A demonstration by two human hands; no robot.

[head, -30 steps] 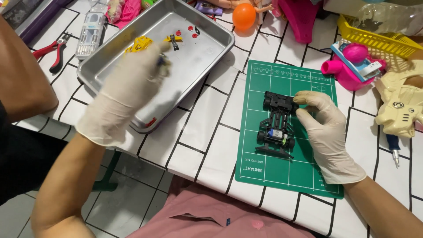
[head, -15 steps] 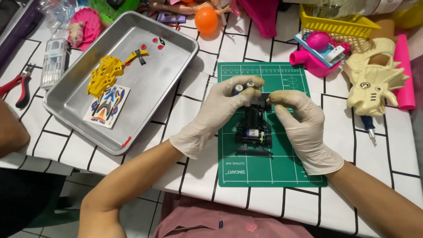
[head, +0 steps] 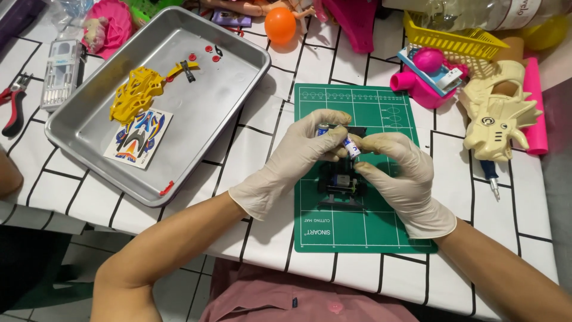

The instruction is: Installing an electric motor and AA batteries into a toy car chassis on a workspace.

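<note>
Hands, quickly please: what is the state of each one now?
Left hand: closed, pinching a small battery above the toy car chassis.
Right hand: closed, pinching a second battery over the green cutting mat.

Looks like a hobby bench set up at home, not a proper workshop. The table's covered in a white cloth with a black grid pattern (head: 179,214), with a green cutting mat (head: 363,232) laid on top and a shallow metal baking tray (head: 238,101) used as a parts bin. Toys everywhere along the back: orange ball (head: 280,25), yellow plastic basket (head: 459,40), cream-coloured toy blaster (head: 497,116), pink plastic bits. Red-handled pliers (head: 13,104) and a clear case of small tools (head: 61,71) sit off to the side. Tiled floor below.
</note>
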